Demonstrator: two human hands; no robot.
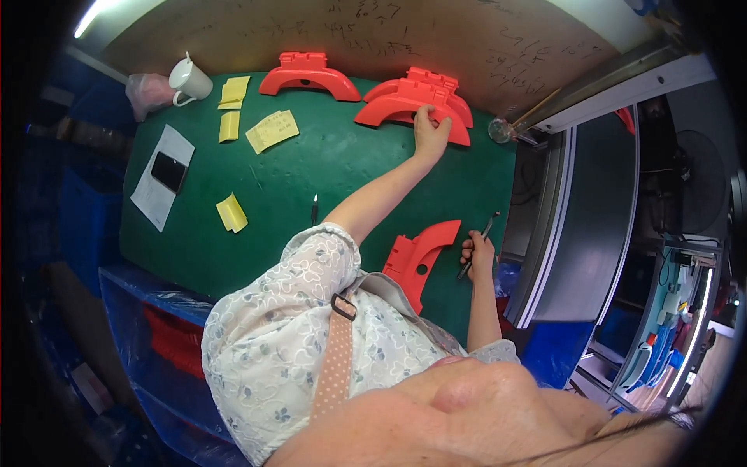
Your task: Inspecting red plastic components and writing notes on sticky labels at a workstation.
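My left hand (430, 131) reaches far across the green mat (311, 179) and grips the top edge of a red curved plastic part (397, 110), which lies against a second one like it behind. My right hand (476, 253) rests near the mat's right edge, closed around a thin metal tool (487, 230) that points up and away. Just left of that hand lies another red curved plastic part (416, 261), partly hidden by my chest.
A third red arch part (309, 75) lies at the back. A white mug (189, 79), yellow notes (271, 130), a phone on paper (168, 171) and a pen (314, 208) sit on the mat. Blue crates (167, 335) stand at left, a grey machine (591, 226) at right.
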